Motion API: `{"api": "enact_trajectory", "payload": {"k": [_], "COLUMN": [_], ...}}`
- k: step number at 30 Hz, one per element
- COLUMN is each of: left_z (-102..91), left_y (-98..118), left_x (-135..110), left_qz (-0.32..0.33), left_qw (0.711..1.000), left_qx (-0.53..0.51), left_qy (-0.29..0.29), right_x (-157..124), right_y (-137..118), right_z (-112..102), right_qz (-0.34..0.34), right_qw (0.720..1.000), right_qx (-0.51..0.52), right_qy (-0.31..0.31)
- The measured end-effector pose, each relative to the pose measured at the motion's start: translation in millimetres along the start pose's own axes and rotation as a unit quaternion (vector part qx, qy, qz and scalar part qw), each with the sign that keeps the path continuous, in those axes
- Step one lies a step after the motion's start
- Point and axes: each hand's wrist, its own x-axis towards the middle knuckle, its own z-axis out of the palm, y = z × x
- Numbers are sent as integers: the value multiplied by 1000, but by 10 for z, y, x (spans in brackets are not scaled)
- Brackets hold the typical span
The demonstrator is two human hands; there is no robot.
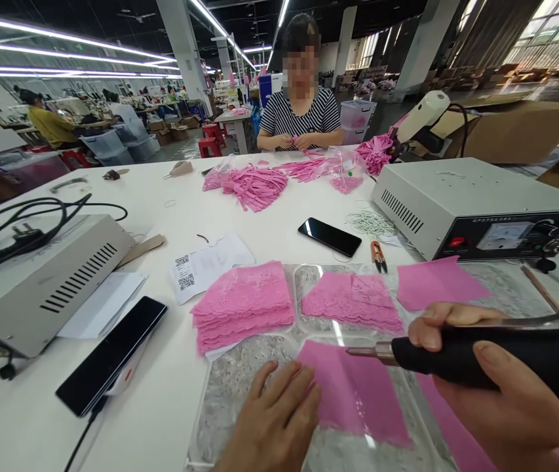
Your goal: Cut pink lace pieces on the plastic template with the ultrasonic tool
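My left hand [276, 419] lies flat with its fingers apart on the left edge of a pink fabric piece [358, 396], which rests on a glass plate [240, 387]. My right hand [500, 387] is wrapped round a black hand-held cutting tool [495, 357]. The tool's metal tip [360, 352] points left, just above the fabric's top edge. A stack of pink lace pieces [244, 305] sits to the upper left, with a second lace piece [352, 301] beside it. Farther right lies a plain pink piece [439, 283].
A grey control box [456, 203] stands at the right and another grey box [43, 282] at the left. Two phones [329, 236] [112, 354], small snips [378, 255] and a label sheet [205, 265] lie about. Across the table a person in a striped shirt [301, 115] handles pink strips [254, 187].
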Motion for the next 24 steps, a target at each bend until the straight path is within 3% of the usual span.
{"api": "enact_trajectory", "payload": {"k": [7,24], "left_z": [99,94], "left_y": [9,7], "left_x": [86,67], "left_qz": [-2,-6], "left_qw": [996,996], "left_qx": [16,-7], "left_qy": [-87,-87], "right_x": [-55,-64], "right_y": [136,241], "right_z": [-42,-15], "right_qz": [-15,-19], "right_qw": [1000,998], "right_qx": [6,-7], "right_qy": [-13,-55]}}
